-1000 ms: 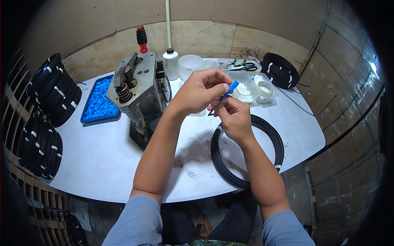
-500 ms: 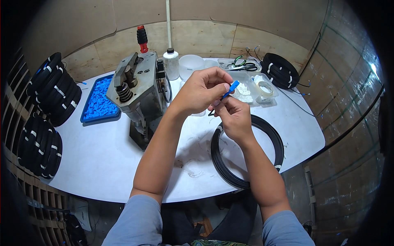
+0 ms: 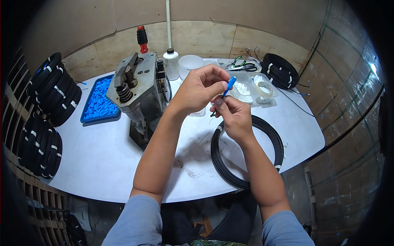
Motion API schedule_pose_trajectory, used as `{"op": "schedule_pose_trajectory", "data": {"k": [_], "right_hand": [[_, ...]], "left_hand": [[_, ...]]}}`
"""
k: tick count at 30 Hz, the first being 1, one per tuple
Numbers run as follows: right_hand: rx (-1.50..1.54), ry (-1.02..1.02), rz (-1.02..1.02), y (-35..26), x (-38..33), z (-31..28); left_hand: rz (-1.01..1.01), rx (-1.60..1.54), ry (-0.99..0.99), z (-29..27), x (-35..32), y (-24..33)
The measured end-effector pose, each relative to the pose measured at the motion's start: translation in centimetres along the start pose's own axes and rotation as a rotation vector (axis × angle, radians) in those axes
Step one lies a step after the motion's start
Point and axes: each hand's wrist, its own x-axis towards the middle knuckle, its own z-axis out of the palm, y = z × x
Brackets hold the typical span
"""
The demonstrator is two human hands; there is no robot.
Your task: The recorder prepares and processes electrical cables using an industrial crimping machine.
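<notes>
Above the table, my left hand [image 3: 199, 92] pinches a small blue connector [image 3: 232, 82] between thumb and fingers. A short blue wire [image 3: 226, 92] runs down from the connector toward my right hand [image 3: 234, 118]. That hand is closed on a black cable [image 3: 212, 114], whose end pokes out beside the curled fingers. The two hands almost touch, and the fingers hide much of the wire. Beneath my right forearm lies a coil of black cable [image 3: 280, 143], bound with white bands.
A metal press machine [image 3: 141, 88] stands left of my hands, with a blue tray [image 3: 98, 120] of blue connectors beyond it. Black cable coils [image 3: 39, 147] are stacked at the left edge. Behind are a white bottle [image 3: 171, 65], a clear bin [image 3: 269, 99] and another coil [image 3: 280, 70].
The blue connector has tilted more upright and shifted slightly left, and more blue wire shows below it. My hands have barely moved.
</notes>
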Motion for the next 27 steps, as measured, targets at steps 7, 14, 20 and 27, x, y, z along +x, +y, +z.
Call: {"op": "schedule_pose_trajectory", "data": {"k": [7, 14, 20, 27], "right_hand": [[0.012, 0.007, 0.008, 0.06, 0.13, -0.06], [0.018, -0.001, -0.003, -0.14, 0.18, -0.22], [-0.002, 0.017, 0.004, -0.04, -0.03, -0.32], [0.005, 0.027, 0.001, -0.26, 0.00, -0.41]], "left_hand": [[-0.023, -0.022, -0.071, -0.28, -0.10, 0.18], [0.029, -0.025, -0.011, -0.05, 0.09, 0.16], [0.059, -0.067, -0.006, 0.24, -0.04, -0.17], [0.031, -0.013, -0.020, -0.47, 0.10, -0.26]]}}
